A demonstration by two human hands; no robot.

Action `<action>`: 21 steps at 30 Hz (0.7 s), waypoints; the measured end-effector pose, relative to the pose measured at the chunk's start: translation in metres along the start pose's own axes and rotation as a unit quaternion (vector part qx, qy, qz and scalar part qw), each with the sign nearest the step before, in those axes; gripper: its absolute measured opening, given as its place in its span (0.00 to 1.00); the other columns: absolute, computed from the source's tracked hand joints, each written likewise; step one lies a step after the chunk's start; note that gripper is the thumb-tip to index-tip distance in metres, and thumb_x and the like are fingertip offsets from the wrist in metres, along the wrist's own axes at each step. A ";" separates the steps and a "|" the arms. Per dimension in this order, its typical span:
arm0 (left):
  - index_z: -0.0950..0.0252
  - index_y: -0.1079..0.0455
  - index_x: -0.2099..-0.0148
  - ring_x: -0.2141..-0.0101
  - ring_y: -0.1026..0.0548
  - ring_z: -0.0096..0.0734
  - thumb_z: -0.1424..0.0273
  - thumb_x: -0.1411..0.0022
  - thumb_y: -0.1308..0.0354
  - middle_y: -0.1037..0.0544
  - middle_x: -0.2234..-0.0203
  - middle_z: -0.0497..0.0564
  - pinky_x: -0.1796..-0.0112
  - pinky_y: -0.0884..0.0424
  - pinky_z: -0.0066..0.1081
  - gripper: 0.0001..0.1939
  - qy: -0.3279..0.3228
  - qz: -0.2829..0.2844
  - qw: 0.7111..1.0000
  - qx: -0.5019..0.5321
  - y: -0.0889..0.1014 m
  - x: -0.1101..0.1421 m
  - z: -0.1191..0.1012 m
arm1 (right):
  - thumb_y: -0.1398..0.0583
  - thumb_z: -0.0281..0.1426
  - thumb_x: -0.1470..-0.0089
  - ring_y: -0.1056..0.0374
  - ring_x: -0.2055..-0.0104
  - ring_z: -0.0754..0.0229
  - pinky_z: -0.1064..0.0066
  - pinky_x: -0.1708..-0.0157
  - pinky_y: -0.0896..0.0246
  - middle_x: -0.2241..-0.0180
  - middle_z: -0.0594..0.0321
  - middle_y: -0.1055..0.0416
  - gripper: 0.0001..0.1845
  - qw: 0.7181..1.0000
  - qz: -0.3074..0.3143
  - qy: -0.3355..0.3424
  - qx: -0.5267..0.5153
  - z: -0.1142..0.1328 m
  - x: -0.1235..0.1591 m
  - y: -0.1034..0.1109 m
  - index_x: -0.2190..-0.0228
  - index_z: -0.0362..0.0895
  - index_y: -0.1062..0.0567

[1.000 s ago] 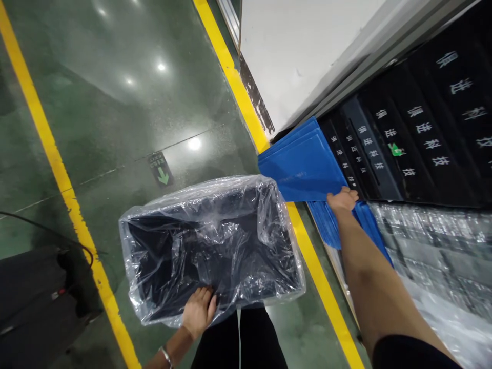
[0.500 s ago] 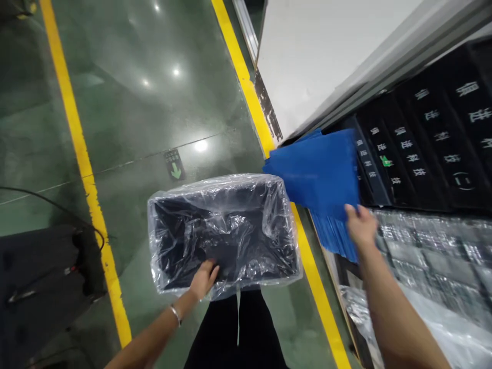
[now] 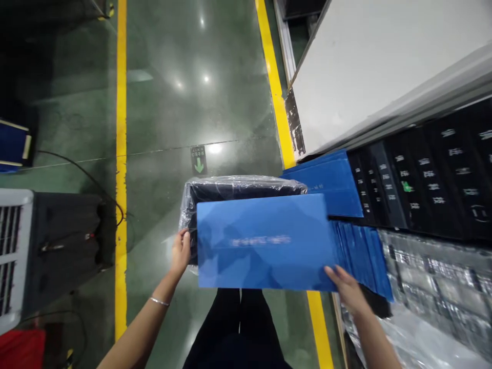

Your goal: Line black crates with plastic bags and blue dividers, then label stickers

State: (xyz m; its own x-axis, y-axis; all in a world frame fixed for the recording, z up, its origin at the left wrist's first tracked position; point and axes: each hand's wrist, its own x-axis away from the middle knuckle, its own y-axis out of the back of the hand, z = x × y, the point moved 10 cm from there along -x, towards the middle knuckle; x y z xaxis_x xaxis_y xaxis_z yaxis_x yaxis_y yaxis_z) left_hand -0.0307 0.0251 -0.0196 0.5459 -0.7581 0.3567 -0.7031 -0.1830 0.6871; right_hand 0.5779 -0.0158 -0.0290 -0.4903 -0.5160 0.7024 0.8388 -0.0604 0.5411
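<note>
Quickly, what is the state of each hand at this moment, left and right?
Left hand: at the left edge of the plastic liner; whether it grips cannot be told.
Right hand: closed, holding the blue sheet near one corner.

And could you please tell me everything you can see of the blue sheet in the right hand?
The blue sheet is a flat, rectangular panel, apparently plastic, with a smooth face; pale lettering, too blurred to read, runs across its middle. Darker patches show on it. The right hand holds it near its lower right corner. Its broad face is turned up over the plastic-lined dark box, hiding most of the opening; whether they touch is unclear.
</note>
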 end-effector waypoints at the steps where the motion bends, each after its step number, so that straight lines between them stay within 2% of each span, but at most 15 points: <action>1: 0.66 0.34 0.50 0.55 0.26 0.41 0.56 0.37 0.55 0.25 0.55 0.59 0.52 0.30 0.43 0.22 -0.043 -0.003 0.999 -0.033 0.003 0.002 -0.008 | 0.35 0.54 0.74 0.29 0.55 0.46 0.58 0.54 0.33 0.64 0.53 0.24 0.34 1.000 0.028 -0.006 -0.004 0.002 -0.003 -0.035 0.67 0.42 0.24; 2: 0.66 0.34 0.49 0.53 0.27 0.42 0.57 0.37 0.54 0.26 0.54 0.59 0.50 0.32 0.44 0.22 -0.091 0.006 0.994 -0.067 0.002 0.005 -0.016 | 0.37 0.54 0.70 0.30 0.54 0.47 0.59 0.53 0.33 0.62 0.53 0.24 0.34 0.998 0.061 0.003 -0.005 0.007 -0.005 -0.067 0.66 0.41 0.24; 4: 0.66 0.35 0.47 0.49 0.29 0.42 0.59 0.37 0.52 0.27 0.51 0.61 0.47 0.34 0.45 0.21 -0.178 0.061 0.973 -0.133 -0.017 0.013 -0.028 | 0.41 0.55 0.62 0.29 0.53 0.49 0.61 0.53 0.33 0.60 0.52 0.24 0.34 0.997 0.070 0.017 0.015 0.012 -0.010 -0.106 0.63 0.40 0.24; 5: 0.67 0.36 0.46 0.47 0.31 0.42 0.61 0.38 0.51 0.28 0.50 0.61 0.46 0.35 0.44 0.21 -0.211 0.101 0.957 -0.169 -0.031 0.018 -0.031 | 0.43 0.54 0.58 0.30 0.53 0.50 0.61 0.53 0.34 0.60 0.50 0.24 0.34 0.997 0.064 0.031 0.037 0.015 -0.012 -0.116 0.61 0.39 0.24; 7: 0.68 0.38 0.43 0.44 0.34 0.44 0.65 0.40 0.47 0.32 0.44 0.63 0.44 0.38 0.44 0.24 -0.248 0.185 0.916 -0.257 -0.065 0.028 -0.032 | 0.46 0.51 0.53 0.32 0.49 0.47 0.57 0.48 0.37 0.56 0.45 0.27 0.35 0.994 0.039 0.060 0.086 0.021 -0.012 -0.121 0.54 0.35 0.27; 9: 0.67 0.42 0.38 0.39 0.42 0.48 0.69 0.44 0.42 0.40 0.39 0.64 0.41 0.43 0.48 0.32 -0.266 0.254 0.860 -0.354 -0.097 0.033 -0.030 | 0.47 0.45 0.49 0.40 0.42 0.43 0.52 0.42 0.46 0.47 0.40 0.35 0.36 0.976 0.017 0.140 0.168 0.039 -0.005 -0.122 0.46 0.31 0.34; 10: 0.66 0.45 0.36 0.37 0.47 0.51 0.70 0.47 0.40 0.45 0.36 0.64 0.41 0.46 0.51 0.37 -0.272 0.277 0.831 -0.398 -0.111 0.033 -0.030 | 0.47 0.42 0.47 0.46 0.38 0.43 0.51 0.39 0.52 0.42 0.40 0.41 0.36 0.953 0.012 0.201 0.227 0.053 0.002 -0.126 0.42 0.31 0.38; 11: 0.65 0.49 0.34 0.36 0.52 0.54 0.70 0.49 0.38 0.49 0.35 0.63 0.40 0.50 0.54 0.42 -0.276 0.293 0.805 -0.436 -0.124 0.029 -0.030 | 0.46 0.39 0.47 0.54 0.35 0.43 0.50 0.38 0.57 0.37 0.42 0.49 0.37 0.915 0.013 0.269 0.300 0.067 0.010 -0.135 0.39 0.33 0.43; 12: 0.63 0.53 0.32 0.35 0.56 0.56 0.71 0.51 0.35 0.53 0.34 0.63 0.41 0.53 0.58 0.47 -0.277 0.304 0.783 -0.467 -0.135 0.022 -0.031 | 0.44 0.37 0.47 0.61 0.33 0.43 0.49 0.37 0.62 0.35 0.45 0.57 0.39 0.865 0.022 0.328 0.379 0.079 0.017 -0.149 0.37 0.36 0.47; 13: 0.62 0.56 0.31 0.35 0.60 0.60 0.70 0.54 0.33 0.57 0.33 0.62 0.42 0.55 0.62 0.52 -0.273 0.308 0.767 -0.492 -0.146 0.013 -0.031 | 0.41 0.36 0.49 0.67 0.32 0.41 0.46 0.37 0.66 0.33 0.47 0.63 0.43 0.812 0.036 0.366 0.453 0.087 0.020 -0.166 0.36 0.40 0.50; 15: 0.59 0.62 0.31 0.36 0.64 0.66 0.70 0.58 0.30 0.63 0.33 0.61 0.44 0.55 0.68 0.59 -0.253 0.304 0.753 -0.526 -0.165 -0.010 -0.031 | 0.33 0.36 0.58 0.74 0.32 0.36 0.38 0.39 0.71 0.33 0.48 0.70 0.55 0.733 0.067 0.369 0.567 0.089 0.008 -0.198 0.35 0.45 0.54; 16: 0.58 0.64 0.31 0.36 0.65 0.68 0.70 0.59 0.29 0.66 0.33 0.61 0.46 0.54 0.70 0.61 -0.243 0.299 0.751 -0.536 -0.175 -0.021 -0.029 | 0.30 0.36 0.63 0.75 0.33 0.33 0.35 0.41 0.71 0.33 0.47 0.72 0.60 0.707 0.081 0.353 0.607 0.087 -0.005 -0.213 0.35 0.46 0.55; 18: 0.58 0.66 0.31 0.36 0.65 0.71 0.71 0.57 0.30 0.68 0.33 0.62 0.47 0.53 0.71 0.60 -0.225 0.294 0.749 -0.549 -0.195 -0.038 -0.021 | 0.28 0.35 0.67 0.76 0.33 0.30 0.32 0.43 0.69 0.33 0.44 0.74 0.66 0.677 0.111 0.318 0.654 0.078 -0.035 -0.240 0.35 0.47 0.58; 21: 0.59 0.65 0.31 0.37 0.63 0.71 0.70 0.51 0.34 0.67 0.33 0.62 0.48 0.52 0.72 0.54 -0.207 0.300 0.742 -0.562 -0.224 -0.051 0.001 | 0.27 0.34 0.68 0.76 0.33 0.31 0.32 0.44 0.65 0.34 0.42 0.78 0.69 0.663 0.152 0.281 0.677 0.054 -0.074 -0.273 0.35 0.48 0.61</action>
State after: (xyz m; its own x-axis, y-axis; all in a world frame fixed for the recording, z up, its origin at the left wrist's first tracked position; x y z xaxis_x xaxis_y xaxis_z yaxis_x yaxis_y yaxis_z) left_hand 0.0985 0.1038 -0.1919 -0.0633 -0.6621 0.7467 0.1886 0.7268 0.6604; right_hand 0.3724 0.0847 -0.2035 0.1361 -0.5885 0.7970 -0.2903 0.7454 0.6000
